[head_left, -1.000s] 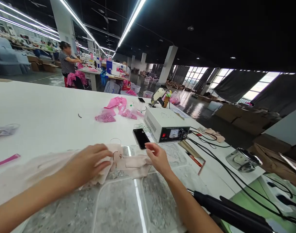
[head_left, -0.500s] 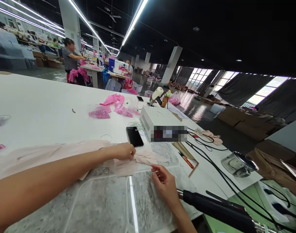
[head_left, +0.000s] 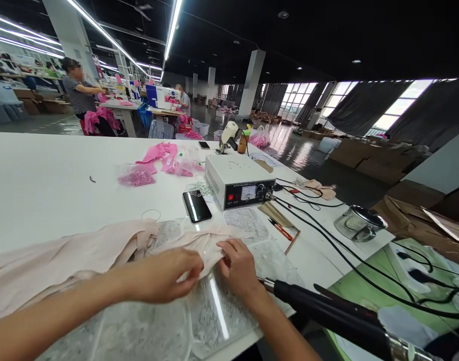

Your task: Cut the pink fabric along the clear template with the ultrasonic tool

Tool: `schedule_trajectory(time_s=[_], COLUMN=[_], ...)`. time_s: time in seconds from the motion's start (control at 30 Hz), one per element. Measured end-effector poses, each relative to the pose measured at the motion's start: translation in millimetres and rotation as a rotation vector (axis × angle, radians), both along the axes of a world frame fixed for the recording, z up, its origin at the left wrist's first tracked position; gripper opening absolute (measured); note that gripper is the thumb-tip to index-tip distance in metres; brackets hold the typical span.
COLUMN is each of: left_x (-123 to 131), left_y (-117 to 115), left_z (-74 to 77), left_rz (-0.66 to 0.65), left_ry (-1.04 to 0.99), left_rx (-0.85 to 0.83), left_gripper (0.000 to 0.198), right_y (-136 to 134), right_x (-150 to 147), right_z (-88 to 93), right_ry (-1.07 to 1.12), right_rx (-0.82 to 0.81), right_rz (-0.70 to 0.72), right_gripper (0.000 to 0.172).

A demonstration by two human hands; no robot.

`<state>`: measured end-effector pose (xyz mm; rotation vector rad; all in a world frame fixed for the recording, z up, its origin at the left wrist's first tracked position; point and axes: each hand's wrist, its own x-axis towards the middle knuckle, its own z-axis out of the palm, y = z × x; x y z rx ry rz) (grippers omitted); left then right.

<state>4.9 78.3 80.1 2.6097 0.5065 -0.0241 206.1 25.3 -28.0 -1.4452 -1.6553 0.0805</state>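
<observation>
A thin pale pink fabric piece [head_left: 204, 243] lies loosely wrinkled between my two hands, over a clear sheet [head_left: 146, 321] with a grey mottled surface beneath. My left hand [head_left: 176, 273] is closed at the fabric's near left edge, its fingers curled and slightly blurred. On the other edge, my right hand [head_left: 237, 263] pinches the fabric between thumb and fingers. More pale pink fabric [head_left: 82, 250] is spread left of my hands, partly behind my left forearm. A black-handled tool with a metal tip [head_left: 308, 298] points in from the right, passing beside my right wrist.
A black phone [head_left: 197, 206] lies beyond my hands, beside a white control box [head_left: 239, 175] with cables trailing right. An orange pen [head_left: 282, 230] and a glass pot [head_left: 359, 223] are to the right. Pink bagged pieces [head_left: 137, 175] sit farther back. A co-worker [head_left: 81, 95] stands beyond the table.
My left hand has come down toward me from near the phone, and the fabric is drawn nearer. My right hand has closed on the fabric's edge. The view has shifted.
</observation>
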Motion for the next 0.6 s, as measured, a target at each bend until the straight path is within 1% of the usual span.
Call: schedule_trajectory(time_s=[0.03, 0.07, 0.13, 0.2, 0.23, 0.3, 0.4, 0.43, 0.5, 0.57, 0.6], left_x=[-8, -16, -31, -45, -52, -63, -73, -74, -74, -74, -74], left_y=[-8, -16, -26, -31, -33, -32, -26, -24, -19, -19, -21], left_z=[-6.2, -13.0, -26.0, -36.4, -40.2, -45.3, -46.8, -45.6, -40.6, -33.0, -29.0], left_rz=[-0.005, 0.023, 0.152, 0.267, 0.308, 0.37, 0.426, 0.435, 0.427, 0.345, 0.27], left_ry=[-0.002, -0.01, -0.062, -0.136, -0.17, -0.222, -0.235, -0.233, -0.238, -0.24, -0.224], left_rx=[-0.027, -0.066, -0.246, -0.47, -0.556, -0.638, -0.596, -0.556, -0.42, -0.234, -0.146], left_gripper=[0.012, 0.011, 0.012, 0.021, 0.025, 0.029, 0.03, 0.03, 0.026, 0.018, 0.014], right_y=[-4, -8, -20, -32, -38, -44, -42, -40, -34, -33, -34], right_x=[1, 2, 2, 2, 2, 1, 2, 3, 7, 12, 15], right_z=[-1.4, -2.2, -0.7, 5.2, 9.2, 17.2, 22.8, 22.5, 19.9, 16.4, 14.8], right_ry=[-0.015, -0.025, -0.026, -0.005, 0.01, 0.04, 0.052, 0.046, 0.019, -0.034, -0.072], right_rx=[-0.007, -0.014, -0.034, -0.065, -0.083, -0.111, -0.103, -0.08, -0.009, 0.079, 0.117], right_rz=[0.021, 0.046, 0.113, 0.197, 0.24, 0.309, 0.348, 0.344, 0.313, 0.279, 0.272], right_gripper=[0.039, 0.04, 0.042, 0.044, 0.044, 0.041, 0.033, 0.031, 0.032, 0.039, 0.042])
